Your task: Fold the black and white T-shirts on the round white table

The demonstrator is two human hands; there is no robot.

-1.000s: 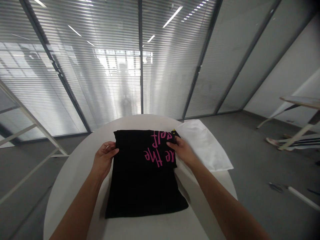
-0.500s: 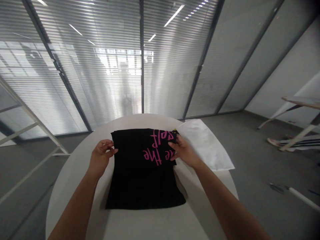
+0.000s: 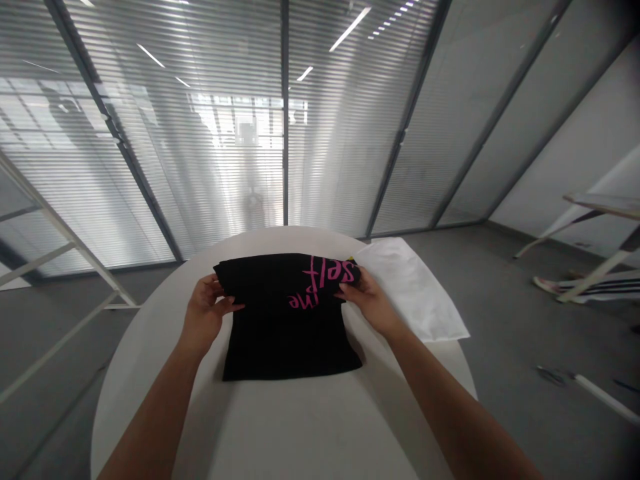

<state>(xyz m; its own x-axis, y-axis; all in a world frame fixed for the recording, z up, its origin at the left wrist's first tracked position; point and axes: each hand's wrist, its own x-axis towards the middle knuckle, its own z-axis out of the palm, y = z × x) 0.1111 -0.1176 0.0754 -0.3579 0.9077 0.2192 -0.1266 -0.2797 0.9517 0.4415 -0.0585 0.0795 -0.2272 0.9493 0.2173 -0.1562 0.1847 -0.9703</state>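
A black T-shirt (image 3: 290,327) with pink lettering lies folded on a round white table (image 3: 280,433). My left hand (image 3: 207,310) is closed on the shirt's far left edge. My right hand (image 3: 367,300) is closed on its far right edge, beside the pink print. Between them the far part of the shirt is lifted off the table and bent toward me over the lower part, which still lies flat.
A white cloth or bag (image 3: 413,287) lies on the table's right side, hanging past the rim. Glass walls with blinds (image 3: 280,120) stand behind. A white metal frame (image 3: 55,240) is at left, another table (image 3: 600,207) at right, and loose items lie on the grey floor.
Both hands have lifted the shirt's far edge and the garment has slid away from me; its near hem has drawn back from the table's front, and less of the pink lettering shows.
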